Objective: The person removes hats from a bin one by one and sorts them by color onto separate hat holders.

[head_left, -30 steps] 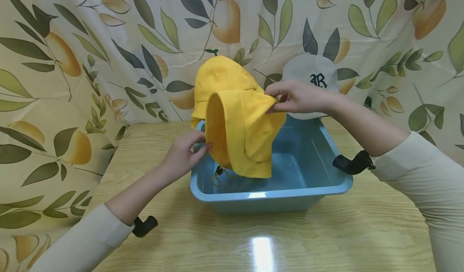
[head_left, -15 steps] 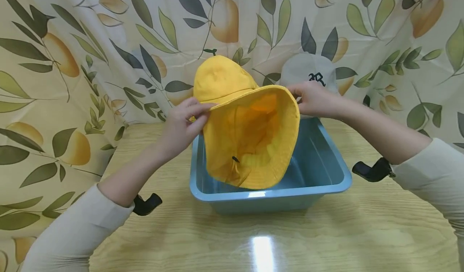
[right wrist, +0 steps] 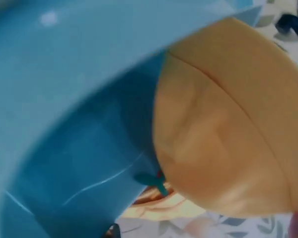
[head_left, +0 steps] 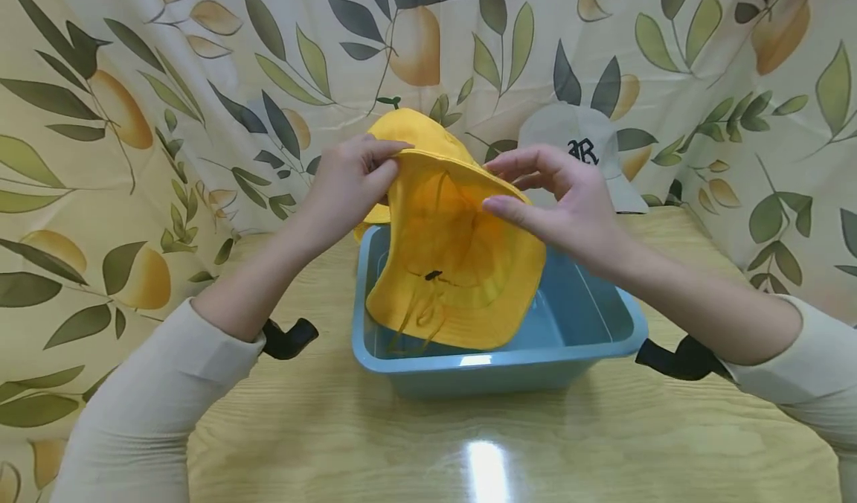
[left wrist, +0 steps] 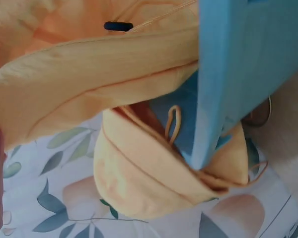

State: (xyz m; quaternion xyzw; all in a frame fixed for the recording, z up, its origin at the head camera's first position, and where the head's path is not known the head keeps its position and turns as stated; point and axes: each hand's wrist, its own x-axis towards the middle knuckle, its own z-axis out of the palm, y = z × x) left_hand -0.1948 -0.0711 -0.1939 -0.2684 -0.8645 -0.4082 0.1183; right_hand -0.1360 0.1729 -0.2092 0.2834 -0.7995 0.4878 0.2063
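A yellow bucket hat, its hollow side turned toward me, hangs over the blue plastic bin. Its cord and dark toggle show inside the crown. My left hand pinches the brim at the upper left. My right hand is at the upper right brim, thumb and fingers fairly straight and spread on either side of the edge; firm contact is unclear. In the right wrist view the hat's outer crown fills the right side. Another yellow hat, with a green sprout on top, sits behind, partly hidden.
A grey-white cap with a black letter stands at the back right, beyond the bin. All of it rests on a wooden tabletop. A leaf-and-fruit patterned curtain hangs behind and at the left.
The held hat has turned from side-on to showing its inside. My left hand rose with the brim. My right hand, pinching the hat earlier, now has its fingers spread at the edge.
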